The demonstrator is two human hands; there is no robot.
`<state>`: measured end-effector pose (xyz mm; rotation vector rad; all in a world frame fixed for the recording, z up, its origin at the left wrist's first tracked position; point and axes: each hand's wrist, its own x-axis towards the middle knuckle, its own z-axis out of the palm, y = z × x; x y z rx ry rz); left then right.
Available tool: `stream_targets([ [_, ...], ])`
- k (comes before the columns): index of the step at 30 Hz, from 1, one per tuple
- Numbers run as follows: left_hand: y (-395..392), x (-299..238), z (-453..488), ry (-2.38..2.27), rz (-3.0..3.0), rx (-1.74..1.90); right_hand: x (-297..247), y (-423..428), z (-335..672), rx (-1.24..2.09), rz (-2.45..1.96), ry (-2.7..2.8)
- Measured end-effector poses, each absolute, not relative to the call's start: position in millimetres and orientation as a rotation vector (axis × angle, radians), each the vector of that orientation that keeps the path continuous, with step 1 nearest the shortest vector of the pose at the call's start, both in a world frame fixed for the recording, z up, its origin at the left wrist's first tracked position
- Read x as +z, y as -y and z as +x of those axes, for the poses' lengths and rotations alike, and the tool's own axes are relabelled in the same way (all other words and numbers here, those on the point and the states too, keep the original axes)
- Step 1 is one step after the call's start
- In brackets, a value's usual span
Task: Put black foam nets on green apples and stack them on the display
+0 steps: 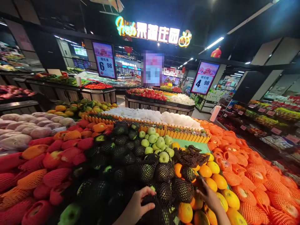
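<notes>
Head: right hand [211, 197] perhaps touching oranges [219, 181].

We are in a supermarket's produce section — a lit "Fresh" sign [153, 32] glows high at twelve o'clock, price boards [104, 61] hang toward eleven and one, packaged goods [288, 113] line two o'clock — and netted fruit [184, 189] lies heaped before us.

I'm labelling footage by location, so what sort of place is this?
Most likely a supermarket's produce section: netted fruit is heaped in front, a price screen reads 4.98, and packaged goods stand in rows at the right.
</notes>
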<state>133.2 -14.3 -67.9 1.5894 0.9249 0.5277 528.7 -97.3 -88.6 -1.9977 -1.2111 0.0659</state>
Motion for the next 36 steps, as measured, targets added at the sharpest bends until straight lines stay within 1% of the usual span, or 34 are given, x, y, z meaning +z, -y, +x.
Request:
stream_targets([
  [1,15.9,-70.4,131.9,-0.929,1.603,0.504,-92.8,98.1,527.7,0.105,-1.960,1.244],
  [4,19.9,-78.5,131.7,-0.899,1.661,0.545,-93.3,101.5,498.4,-0.076,-1.885,1.109],
  [5,21.1,-81.5,133.0,-0.854,1.679,0.591,-91.1,102.9,481.4,-0.079,-1.815,1.096],
  [6,22.3,-84.6,134.9,-0.796,1.695,0.640,-89.0,104.3,462.3,0.058,-1.712,1.137],
  [8,24.8,-90.7,140.2,-0.652,1.728,0.686,-87.0,105.9,422.0,0.560,-1.496,1.263],
  [9,26.0,-93.0,143.0,-0.590,1.750,0.686,-87.2,105.7,403.1,0.731,-1.338,1.299],
  [11,28.9,-94.3,147.8,-0.556,1.778,0.700,-87.9,103.9,371.8,0.997,-1.126,1.480],
  [12,30.7,-92.7,149.2,-0.584,1.782,0.724,-87.0,102.8,360.1,1.051,-1.078,1.535],
  [14,34.8,-85.0,149.0,-0.678,1.778,0.800,-81.3,102.6,344.8,1.055,-1.078,1.619],
  [17,41.4,-68.8,143.1,-0.698,1.781,0.880,-67.7,111.0,338.8,1.009,-1.268,1.591],
  [19,45.2,-61.9,138.4,-0.680,1.717,0.846,-62.4,121.2,342.3,1.076,-1.416,1.551],
  [21,48.4,-61.1,135.5,-0.667,1.581,0.740,-62.9,131.7,347.2,1.162,-1.444,1.540],
  [24,52.6,-66.9,136.1,-0.579,1.380,0.570,-69.8,140.7,350.0,1.242,-1.278,1.382],
  [29,49.2,-66.4,143.3,-0.345,1.170,0.331,-80.4,137.4,347.0,1.391,-1.025,0.759],
  [32,33.2,-51.7,146.8,-0.375,1.129,0.447,-86.8,134.8,348.9,1.450,-0.981,0.609],
  [34,15.1,-38.2,150.7,-0.387,1.118,0.543,-90.5,134.4,349.9,1.566,-0.935,0.599],
  [36,-9.4,-25.1,159.0,-0.426,1.220,0.499,-92.2,134.6,350.3,1.705,-0.879,0.617],
])
